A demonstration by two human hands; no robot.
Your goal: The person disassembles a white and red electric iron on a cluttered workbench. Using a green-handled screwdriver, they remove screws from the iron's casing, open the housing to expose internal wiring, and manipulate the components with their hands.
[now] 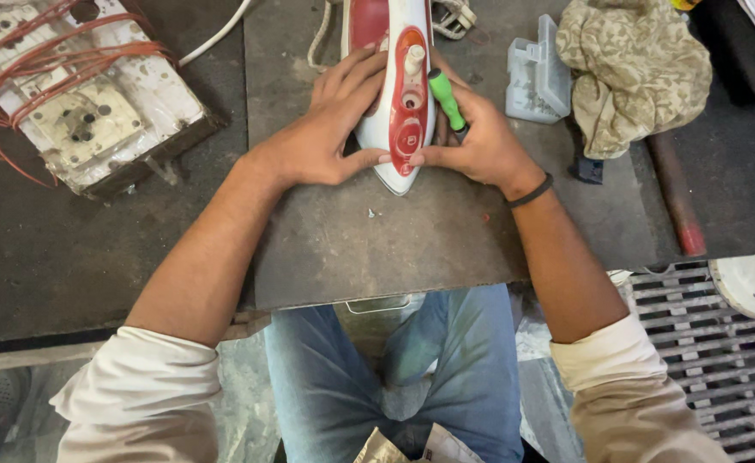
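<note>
nearest the camera, blue jeans (394, 377) and pale rolled sleeves (141, 399) frame the lower edge, with a folded bit of printed packet (412, 447) between the knees, tan and white with a dark red patch. to the right a metal floor grate (707, 343) shows beside a white round object (750, 285).

above the knees lies a grey work board (377, 249). on its far middle part a red and white clothes iron (399, 94) lies with its pointed tip toward the person; the top is white with a red oval panel, a white knob and round openings down the centre line. the left hand (326, 129) is spread flat against the iron's left flank, thumb at the tip. the right hand (476, 141), a black band at its wrist, presses the right flank while its fingers curl around a green-handled screwdriver (446, 99) lying just beside the iron.

farther right sit a clear plastic box (536, 77) and a crumpled patterned cloth (634, 69). far left, a dusty white block wound with orange wires (77, 86) rests on the dark bench; a white cord (219, 34) runs past it.
</note>
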